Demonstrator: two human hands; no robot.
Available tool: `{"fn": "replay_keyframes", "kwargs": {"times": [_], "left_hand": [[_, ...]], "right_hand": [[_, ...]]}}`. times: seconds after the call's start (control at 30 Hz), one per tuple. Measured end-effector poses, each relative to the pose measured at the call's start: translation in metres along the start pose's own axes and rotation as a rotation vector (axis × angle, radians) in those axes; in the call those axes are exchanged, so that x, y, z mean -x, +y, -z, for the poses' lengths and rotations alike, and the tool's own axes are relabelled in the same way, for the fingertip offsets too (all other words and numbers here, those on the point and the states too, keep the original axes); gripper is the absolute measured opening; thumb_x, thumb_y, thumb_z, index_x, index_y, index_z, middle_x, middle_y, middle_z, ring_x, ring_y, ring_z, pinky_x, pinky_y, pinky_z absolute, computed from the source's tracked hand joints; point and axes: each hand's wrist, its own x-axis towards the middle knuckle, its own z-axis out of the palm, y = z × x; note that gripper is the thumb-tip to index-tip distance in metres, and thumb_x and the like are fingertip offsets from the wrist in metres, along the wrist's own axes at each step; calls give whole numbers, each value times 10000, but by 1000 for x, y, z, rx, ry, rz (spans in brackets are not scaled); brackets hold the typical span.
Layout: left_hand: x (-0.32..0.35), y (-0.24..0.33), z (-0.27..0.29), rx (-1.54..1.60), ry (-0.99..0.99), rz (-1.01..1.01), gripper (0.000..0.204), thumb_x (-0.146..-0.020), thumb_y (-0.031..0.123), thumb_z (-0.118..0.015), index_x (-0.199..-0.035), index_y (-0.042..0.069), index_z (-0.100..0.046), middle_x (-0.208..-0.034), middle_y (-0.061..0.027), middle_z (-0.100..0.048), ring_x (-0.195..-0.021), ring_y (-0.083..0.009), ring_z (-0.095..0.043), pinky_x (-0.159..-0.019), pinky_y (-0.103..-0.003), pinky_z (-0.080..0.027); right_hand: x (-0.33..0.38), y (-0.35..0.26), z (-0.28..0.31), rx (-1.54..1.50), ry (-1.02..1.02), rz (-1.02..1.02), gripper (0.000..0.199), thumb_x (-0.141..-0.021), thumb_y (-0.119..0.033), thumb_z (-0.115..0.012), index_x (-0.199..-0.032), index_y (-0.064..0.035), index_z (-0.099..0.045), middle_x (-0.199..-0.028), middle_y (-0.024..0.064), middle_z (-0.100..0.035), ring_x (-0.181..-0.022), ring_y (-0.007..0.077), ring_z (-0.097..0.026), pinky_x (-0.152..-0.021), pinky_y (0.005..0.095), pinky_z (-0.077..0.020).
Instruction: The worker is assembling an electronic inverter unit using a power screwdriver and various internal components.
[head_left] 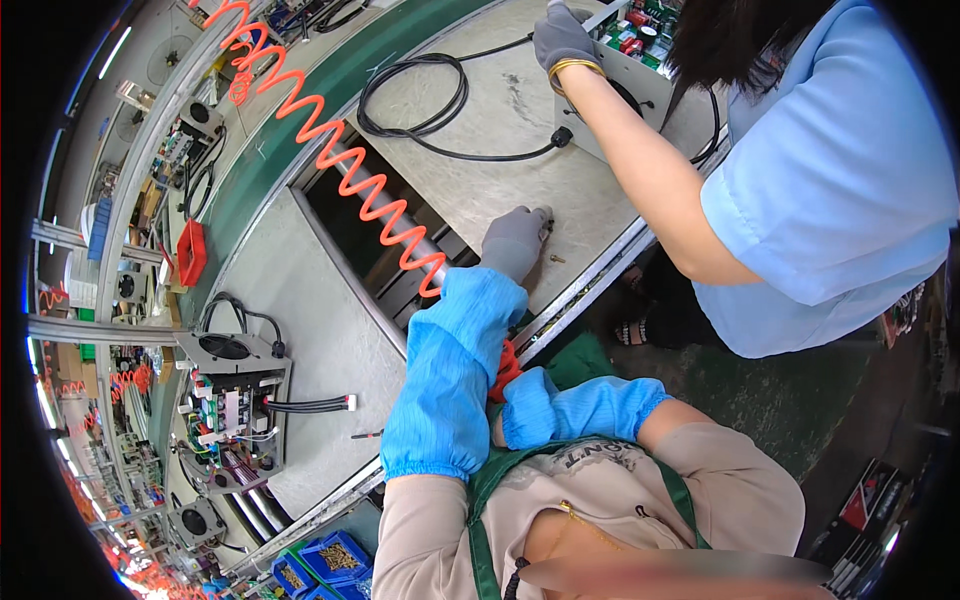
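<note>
Gloved left hand (515, 240) reaches toward twelve o'clock, fingertips pinched downward; right hand hidden behind the blue-sleeved left forearm.

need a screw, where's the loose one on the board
In the head view the screw lies on the grey board, just right of the left hand, near the board's edge.

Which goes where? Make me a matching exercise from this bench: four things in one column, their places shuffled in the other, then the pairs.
1 orange coiled plastic hose
2 black looped rubber cable
3 red plastic bin
4 grey-gloved left hand

A standing at the far left of the picture
B on the grey board, beside a small brass screw
C stretched across the roller gap
D lying in loops at the top of the grey board

Pairs: 1-C, 2-D, 3-A, 4-B
</note>
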Motion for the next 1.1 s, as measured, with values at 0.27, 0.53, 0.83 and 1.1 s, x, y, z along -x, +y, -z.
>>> {"fn": "replay_keyframes", "kwargs": {"times": [0.27, 0.53, 0.83, 1.1], "left_hand": [[8, -19, -13, 1099, 129, 345, 276, -881, 74, -624, -1136, -32, -620, -855, -116, -679, -661, -172, -624, -626, -277, -518], [13, -21, -9, 1166, 132, 395, 233, -897, 84, -619, -1091, -46, -635, -827, -85, -664, -640, -120, -600, -594, -234, -500], [118, 1, 64, 1237, 235, 214, 244, -879, 101, -643, -1089, -22, -643, -824, -66, -679, -644, -108, -621, -608, -247, -516], [425, -25, 83, 975, 1134, 851, 243, -868, 68, -612, -1089, -27, -639, -857, -69, -665, -715, -127, -627, -640, -248, -513]], "right_hand": [[1, 0, -1, -1, 3, -10, 325, -757, -210, -631, -1036, -45, -609, -887, 169, -655, -853, 349, -629, -700, 478, -516], [3, 3, -3, 9, -2, -20, 345, -760, -204, -631, -1061, -39, -599, -884, 174, -651, -840, 353, -621, -691, 484, -513], [-22, -7, 2, 123, -60, 44, 369, -762, -197, -632, -1089, -32, -588, -880, 179, -646, -826, 356, -612, -680, 490, -509], [-70, -63, 7, 154, 171, 32, 596, -731, -228, -698, -1261, -70, -477, -1032, 168, -617, -924, 374, -583, -759, 495, -492]]}}
